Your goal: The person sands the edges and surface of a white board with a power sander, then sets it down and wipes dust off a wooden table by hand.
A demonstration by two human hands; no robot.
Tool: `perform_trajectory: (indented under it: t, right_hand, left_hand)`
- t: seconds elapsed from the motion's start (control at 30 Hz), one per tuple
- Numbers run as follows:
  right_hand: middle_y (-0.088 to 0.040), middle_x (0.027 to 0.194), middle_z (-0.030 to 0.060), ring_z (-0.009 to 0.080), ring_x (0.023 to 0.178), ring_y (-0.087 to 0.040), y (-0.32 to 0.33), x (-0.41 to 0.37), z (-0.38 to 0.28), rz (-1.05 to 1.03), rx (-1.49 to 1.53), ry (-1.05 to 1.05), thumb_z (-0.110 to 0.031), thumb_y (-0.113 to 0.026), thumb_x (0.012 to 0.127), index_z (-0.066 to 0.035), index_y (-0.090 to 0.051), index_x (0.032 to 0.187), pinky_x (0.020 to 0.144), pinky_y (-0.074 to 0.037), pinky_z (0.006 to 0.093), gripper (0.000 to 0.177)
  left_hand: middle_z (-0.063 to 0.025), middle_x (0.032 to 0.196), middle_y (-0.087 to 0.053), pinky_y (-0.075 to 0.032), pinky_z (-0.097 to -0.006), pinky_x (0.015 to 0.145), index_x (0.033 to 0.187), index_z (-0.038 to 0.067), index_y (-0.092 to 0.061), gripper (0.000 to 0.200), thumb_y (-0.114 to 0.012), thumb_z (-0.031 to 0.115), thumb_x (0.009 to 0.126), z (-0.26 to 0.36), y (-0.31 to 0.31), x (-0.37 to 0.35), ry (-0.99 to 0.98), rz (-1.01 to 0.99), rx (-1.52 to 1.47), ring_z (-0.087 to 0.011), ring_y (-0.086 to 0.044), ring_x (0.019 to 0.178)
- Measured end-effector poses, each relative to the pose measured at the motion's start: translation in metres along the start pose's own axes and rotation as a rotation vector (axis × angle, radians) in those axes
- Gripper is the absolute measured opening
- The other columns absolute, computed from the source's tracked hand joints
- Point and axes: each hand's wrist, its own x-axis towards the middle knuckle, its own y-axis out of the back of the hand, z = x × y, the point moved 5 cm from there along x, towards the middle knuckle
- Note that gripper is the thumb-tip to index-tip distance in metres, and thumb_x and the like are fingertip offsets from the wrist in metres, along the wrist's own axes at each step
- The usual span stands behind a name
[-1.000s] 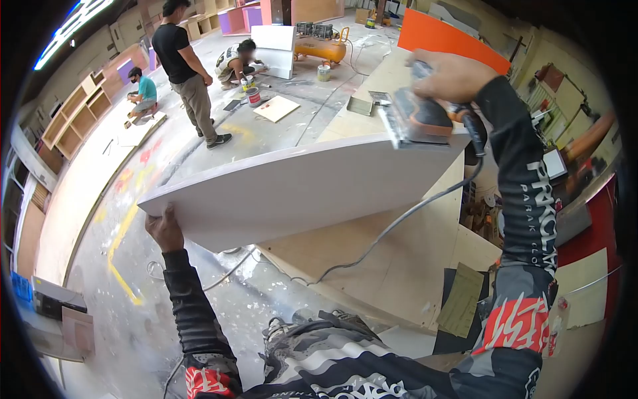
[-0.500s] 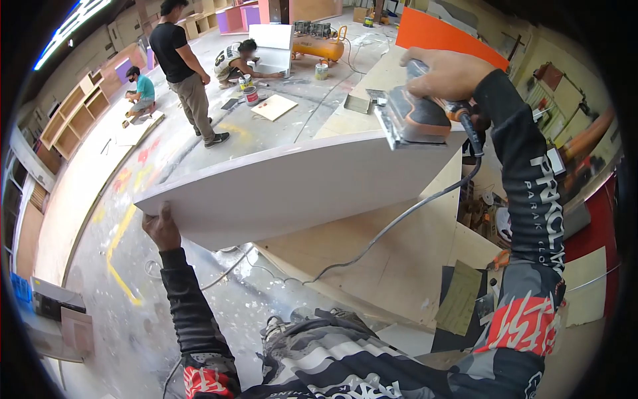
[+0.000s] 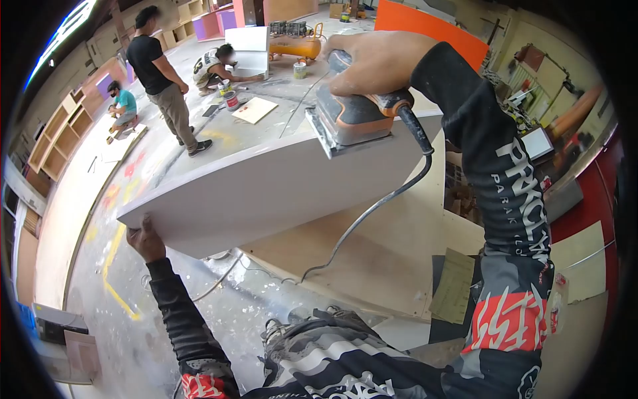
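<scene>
My right hand (image 3: 382, 63) is wrapped over the top of an orange and black electric sander (image 3: 352, 116). Its flat pad lies along the top edge of a long white panel (image 3: 279, 183). A dark power cord (image 3: 372, 206) runs from the back of the sander down in front of the panel. At the panel's near left corner, my left hand (image 3: 146, 239) grips the lower edge, thumb on the facing side and fingers behind, partly hidden. The panel stands tilted on edge above a plywood sheet (image 3: 359, 266).
Several people work beyond the panel: one standing in black (image 3: 156, 73), one crouching by a white box (image 3: 212, 66). An orange air compressor (image 3: 296, 46) and paint cans (image 3: 230, 101) stand on the floor. An orange panel (image 3: 432, 36) is at the back right.
The sander and my right hand have moved left along the panel's top edge. My left hand still holds the corner; the whole view has shifted slightly.
</scene>
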Motion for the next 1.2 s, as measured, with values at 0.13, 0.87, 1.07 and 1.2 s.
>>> perform_trajectory:
  t: [0.13,0.87,1.07,1.2]
  right_hand:
    - [-0.067,0.100,0.0237,0.0323,0.087,-0.068,-0.017,0.003,0.050,0.050,-0.041,-0.024,-0.042,-0.061,0.078,-0.019,-0.054,0.132,0.077,-0.053,0.0363,0.059]
    - [-0.063,0.119,0.0224,0.0341,0.101,-0.064,-0.020,-0.003,0.137,-0.014,0.008,-0.160,-0.034,-0.064,0.074,-0.021,-0.050,0.136,0.087,-0.049,0.0348,0.066]
    - [-0.062,0.120,0.0212,0.0331,0.105,-0.063,-0.033,0.005,0.174,-0.062,0.004,-0.193,-0.033,-0.063,0.073,-0.021,-0.050,0.136,0.089,-0.049,0.0361,0.065]
    - [-0.063,0.118,0.0209,0.0329,0.103,-0.063,-0.030,-0.001,0.170,-0.051,-0.011,-0.242,-0.033,-0.064,0.073,-0.020,-0.051,0.136,0.089,-0.049,0.0368,0.065]
  left_hand:
    - [-0.0096,0.097,-0.068,-0.051,-0.0293,0.076,0.107,-0.007,-0.060,0.039,-0.069,0.028,0.091,-0.007,0.001,-0.005,-0.014,-0.003,0.007,-0.0157,-0.063,0.085]
    - [-0.0092,0.094,-0.066,-0.050,-0.0311,0.074,0.102,-0.007,-0.061,0.042,-0.066,0.034,0.092,-0.009,0.010,-0.006,-0.026,0.040,0.108,-0.0157,-0.061,0.083]
    - [-0.0097,0.093,-0.066,-0.049,-0.0310,0.075,0.103,-0.007,-0.060,0.042,-0.065,0.033,0.093,-0.013,0.010,-0.008,-0.029,0.027,0.123,-0.0162,-0.061,0.083]
    - [-0.0092,0.098,-0.065,-0.049,-0.0302,0.076,0.105,-0.006,-0.060,0.042,-0.061,0.034,0.096,-0.005,0.005,-0.010,-0.052,0.017,0.188,-0.0154,-0.059,0.085]
